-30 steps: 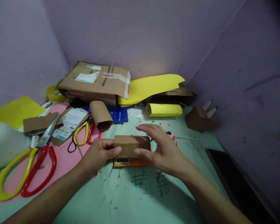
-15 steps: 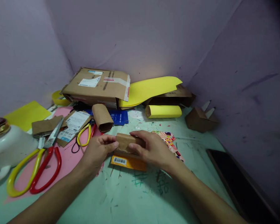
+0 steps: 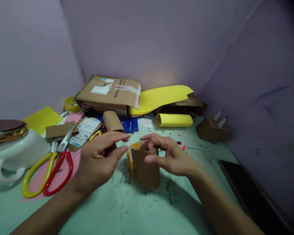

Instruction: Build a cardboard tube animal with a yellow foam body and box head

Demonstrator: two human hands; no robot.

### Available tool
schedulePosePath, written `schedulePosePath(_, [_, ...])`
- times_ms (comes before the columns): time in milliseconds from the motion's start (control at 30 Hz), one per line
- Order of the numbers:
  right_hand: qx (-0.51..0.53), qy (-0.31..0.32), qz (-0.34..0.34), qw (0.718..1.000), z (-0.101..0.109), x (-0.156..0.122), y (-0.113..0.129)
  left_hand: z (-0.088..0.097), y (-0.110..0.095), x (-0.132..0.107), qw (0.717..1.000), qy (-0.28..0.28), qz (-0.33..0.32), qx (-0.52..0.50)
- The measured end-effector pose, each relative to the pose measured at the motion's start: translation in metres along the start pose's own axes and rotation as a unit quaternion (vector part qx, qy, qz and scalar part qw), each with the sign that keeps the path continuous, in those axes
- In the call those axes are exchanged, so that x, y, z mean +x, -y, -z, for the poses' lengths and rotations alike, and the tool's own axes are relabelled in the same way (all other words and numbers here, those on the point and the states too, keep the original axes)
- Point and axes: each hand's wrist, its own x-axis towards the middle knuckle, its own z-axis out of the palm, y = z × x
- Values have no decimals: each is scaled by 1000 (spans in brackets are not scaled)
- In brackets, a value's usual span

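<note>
My right hand (image 3: 170,156) pinches the top of a brown cardboard piece (image 3: 145,171) with an orange barcoded flap, holding it upright above the green table (image 3: 137,209). To its left my left hand (image 3: 98,161) hovers with the fingers loosely spread and nothing in them, fingertips close to the cardboard's orange edge. A brown cardboard roll (image 3: 112,121) lies just behind the hands.
Large yellow-and-red scissors (image 3: 47,169) lie on pink paper at left, beside a white pot (image 3: 13,153). At the back are a cardboard box (image 3: 109,93), yellow sheets (image 3: 161,96), a yellow paper roll (image 3: 173,120) and a small brown box (image 3: 213,129). A dark tablet (image 3: 247,192) lies right.
The cardboard piece was lying flat under both hands; my right hand has lifted it upright. My left hand has let go and opened.
</note>
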Motion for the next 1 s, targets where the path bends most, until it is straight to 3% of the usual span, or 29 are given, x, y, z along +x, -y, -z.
schedulePosePath(67, [0,-41,-8,999,2,-2,-3,0,-1,-3,997,-58,42,34])
schedulePosePath(100, [0,-53,-5,999,4,-3,-5,-1,-2,-5,996,-46,74,34])
schedulePosePath(267, [-21,-24,58,998,7,-5,-5,-17,-5,-14,972,88,218,10])
schedulePosePath(433, [-40,-2,32,999,10,-11,1,-29,2,-19,950,176,258,5])
schedulePosePath(500, [-64,-2,32,997,10,-14,3,-31,4,-21,954,194,230,-13])
schedulePosePath(600, [-146,-33,73,986,4,-15,7,-33,7,-26,973,192,125,20])
schedulePosePath(733, [-243,-35,132,960,-4,-12,10,-35,9,-37,986,121,-21,114])
schedulePosePath(1000, [-304,0,112,946,-1,-14,19,-34,5,-43,979,78,-134,131])
